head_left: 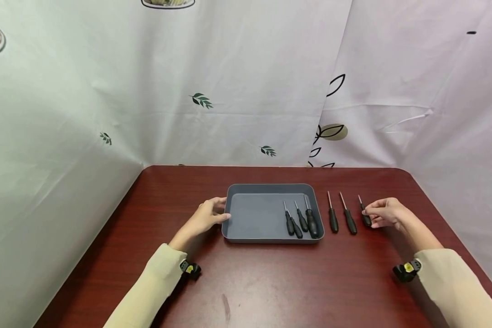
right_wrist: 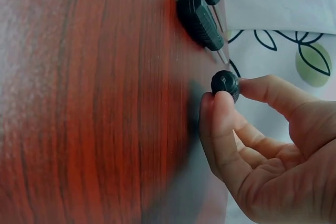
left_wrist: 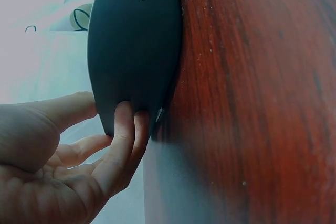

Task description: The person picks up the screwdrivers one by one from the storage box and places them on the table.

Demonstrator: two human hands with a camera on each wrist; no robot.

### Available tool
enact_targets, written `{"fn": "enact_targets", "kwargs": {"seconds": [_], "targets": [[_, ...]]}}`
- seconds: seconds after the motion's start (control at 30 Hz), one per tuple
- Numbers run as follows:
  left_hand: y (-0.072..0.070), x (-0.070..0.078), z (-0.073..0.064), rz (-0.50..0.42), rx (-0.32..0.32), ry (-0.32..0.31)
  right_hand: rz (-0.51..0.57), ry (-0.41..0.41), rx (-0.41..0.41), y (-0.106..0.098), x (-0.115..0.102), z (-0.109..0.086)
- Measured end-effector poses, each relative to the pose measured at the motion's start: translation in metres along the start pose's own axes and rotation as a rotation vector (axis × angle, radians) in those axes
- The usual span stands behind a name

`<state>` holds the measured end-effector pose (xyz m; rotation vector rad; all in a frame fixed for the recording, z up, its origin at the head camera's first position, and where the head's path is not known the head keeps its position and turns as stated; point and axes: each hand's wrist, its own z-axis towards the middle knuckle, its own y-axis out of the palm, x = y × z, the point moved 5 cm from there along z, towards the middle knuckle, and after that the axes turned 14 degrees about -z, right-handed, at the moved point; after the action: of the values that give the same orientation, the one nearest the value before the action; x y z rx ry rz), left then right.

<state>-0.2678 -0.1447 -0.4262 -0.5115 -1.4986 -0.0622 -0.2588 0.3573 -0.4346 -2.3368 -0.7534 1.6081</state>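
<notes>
Head view: a pale patterned backdrop (head_left: 238,82) fills the upper frame, a reddish-brown worktop (head_left: 279,287) much of the lower. A grey tray (head_left: 250,212) lies near centre; the left hand (head_left: 207,215) grips its left end between fingers and thumb. The right hand (head_left: 386,212) is at right of the frame. Four black-handled screwdrivers (head_left: 312,224) lie in the tray's right part. Two loose screwdrivers (head_left: 350,222) lie right of the tray. One held screwdriver (head_left: 366,221), right of those, is pinched in the right hand's fingers.

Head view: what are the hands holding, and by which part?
The right hand pinches a screwdriver by its black handle; the left hand grips the grey tray by its left end.
</notes>
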Motion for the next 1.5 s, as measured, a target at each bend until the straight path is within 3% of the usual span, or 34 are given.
{"fn": "enact_targets", "kwargs": {"seconds": [0.33,1.5], "targets": [[0.0010,0.0026,0.0008,-0.003,-0.006,0.006,-0.126,0.009,-0.005,0.0010,-0.0033,-0.0015],[-0.0008,0.0010,-0.0001,0.016,-0.005,-0.012,-0.290,-0.024,0.095,0.0028,-0.0055,-0.0057]]}}
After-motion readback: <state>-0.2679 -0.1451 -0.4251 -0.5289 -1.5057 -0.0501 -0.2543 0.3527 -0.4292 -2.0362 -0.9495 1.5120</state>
